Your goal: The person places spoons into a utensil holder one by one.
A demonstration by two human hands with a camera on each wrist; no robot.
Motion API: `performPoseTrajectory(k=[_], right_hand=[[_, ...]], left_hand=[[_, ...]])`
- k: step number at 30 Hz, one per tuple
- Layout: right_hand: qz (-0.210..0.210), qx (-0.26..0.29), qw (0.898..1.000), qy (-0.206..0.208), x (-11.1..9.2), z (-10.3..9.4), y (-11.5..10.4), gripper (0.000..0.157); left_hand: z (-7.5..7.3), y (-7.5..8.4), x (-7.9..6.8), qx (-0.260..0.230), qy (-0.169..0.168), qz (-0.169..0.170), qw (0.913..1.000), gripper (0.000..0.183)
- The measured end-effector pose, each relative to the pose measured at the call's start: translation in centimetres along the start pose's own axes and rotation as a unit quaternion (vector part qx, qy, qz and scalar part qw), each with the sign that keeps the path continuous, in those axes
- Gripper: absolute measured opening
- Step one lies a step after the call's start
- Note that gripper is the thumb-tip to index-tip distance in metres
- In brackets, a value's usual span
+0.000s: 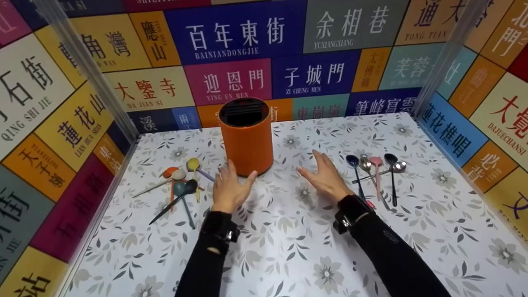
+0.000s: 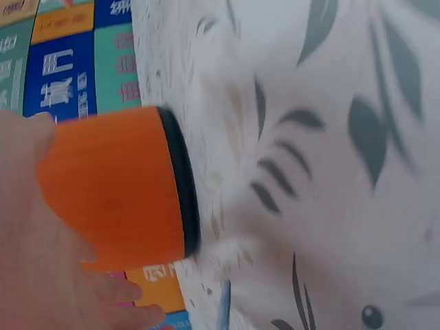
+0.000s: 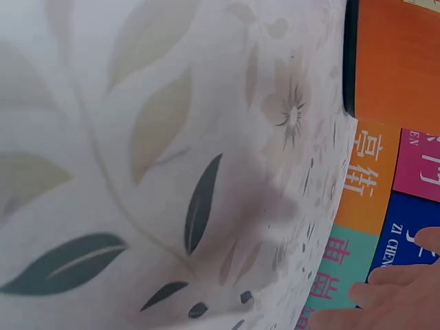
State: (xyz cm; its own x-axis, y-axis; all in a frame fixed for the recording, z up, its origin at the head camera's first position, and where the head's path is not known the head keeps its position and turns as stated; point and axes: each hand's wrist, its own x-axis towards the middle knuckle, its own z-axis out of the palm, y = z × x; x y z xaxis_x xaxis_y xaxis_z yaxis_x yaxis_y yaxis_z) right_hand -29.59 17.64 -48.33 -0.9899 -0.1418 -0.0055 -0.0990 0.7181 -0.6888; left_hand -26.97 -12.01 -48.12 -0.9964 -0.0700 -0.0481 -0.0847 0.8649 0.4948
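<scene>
Black-sleeved left hand [image 1: 232, 192] and right hand [image 1: 328, 179] spread empty fingers [image 1: 323, 160] near a dark-topped orange cylinder [image 1: 248, 144].

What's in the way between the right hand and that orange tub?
Nothing that I can see: only flowery tabletop shows between the right hand and the orange tub. The nearest spoons lie on the hand's other side.

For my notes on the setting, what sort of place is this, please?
Likely a staged booth: printed wall panels line three sides of a floral tabletop, where an orange container stands.
</scene>
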Motion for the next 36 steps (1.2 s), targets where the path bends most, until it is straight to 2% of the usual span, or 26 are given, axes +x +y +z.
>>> performPoseTrajectory(k=[2, 4, 6, 8, 10, 17, 20, 23, 25, 27, 30, 34, 36], right_hand=[[0.006, 0.033, 0.999, -0.005, 0.4, 0.2, -0.2, 0.098], [0.009, 0.064, 0.998, -0.011, 0.9, 0.4, -0.6, 0.097], [0.009, 0.093, 0.996, -0.012, 1.6, 0.6, -1.1, 0.095], [0.008, 0.119, 0.993, -0.008, 2.3, 0.7, -1.7, 0.094], [0.008, 0.142, 0.99, -0.004, 2.9, 0.7, -2.3, 0.092], [0.003, 0.239, 0.971, 0.007, 4.8, 0.4, -5.7, 0.088], [-0.006, 0.276, 0.961, 0.014, 5.9, 0.3, -7.3, 0.084], [-0.006, 0.322, 0.947, 0.01, 6.8, 0.4, -8.4, 0.081], [-0.003, 0.338, 0.941, 0.008, 7.3, 0.7, -8.9, 0.081], [0.003, 0.352, 0.936, 0.002, 7.6, 1.0, -9.3, 0.082], [0.015, 0.367, 0.93, -0.01, 8.2, 2.0, -9.8, 0.083], [0.04, 0.4, 0.915, -0.041, 8.8, 3.5, -10.3, 0.082], [0.044, 0.417, 0.906, -0.053, 8.9, 4.1, -10.5, 0.08]], left_hand=[[-0.4, -0.7, 0.6, -0.053, 0.001, -0.006, 0.9986, 0.103], [-0.8, -1.1, 1.2, -0.123, 0.014, -0.007, 0.9923, 0.1], [-1.2, -0.9, 1.9, -0.202, 0.041, -0.01, 0.9784, 0.096], [-1.6, -0.4, 2.6, -0.274, 0.073, -0.008, 0.9589, 0.092], [-1.8, 0.5, 3.3, -0.325, 0.097, -0.01, 0.9405, 0.09], [-2.9, 2.7, 5.6, -0.406, 0.139, -0.015, 0.9031, 0.086], [-3.9, 3.1, 6.7, -0.451, 0.153, -0.01, 0.8795, 0.084], [-4.6, 3.3, 7.7, -0.489, 0.149, -0.008, 0.8594, 0.084], [-4.8, 3.4, 8.4, -0.507, 0.141, -0.012, 0.85, 0.085], [-4.9, 3.2, 9.0, -0.515, 0.132, -0.012, 0.847, 0.085], [-4.8, 2.6, 9.8, -0.51, 0.113, -0.018, 0.8525, 0.088], [-4.5, 1.7, 10.2, -0.48, 0.094, -0.009, 0.872, 0.09], [-4.5, 1.5, 10.1, -0.463, 0.096, 0.001, 0.8814, 0.089]])
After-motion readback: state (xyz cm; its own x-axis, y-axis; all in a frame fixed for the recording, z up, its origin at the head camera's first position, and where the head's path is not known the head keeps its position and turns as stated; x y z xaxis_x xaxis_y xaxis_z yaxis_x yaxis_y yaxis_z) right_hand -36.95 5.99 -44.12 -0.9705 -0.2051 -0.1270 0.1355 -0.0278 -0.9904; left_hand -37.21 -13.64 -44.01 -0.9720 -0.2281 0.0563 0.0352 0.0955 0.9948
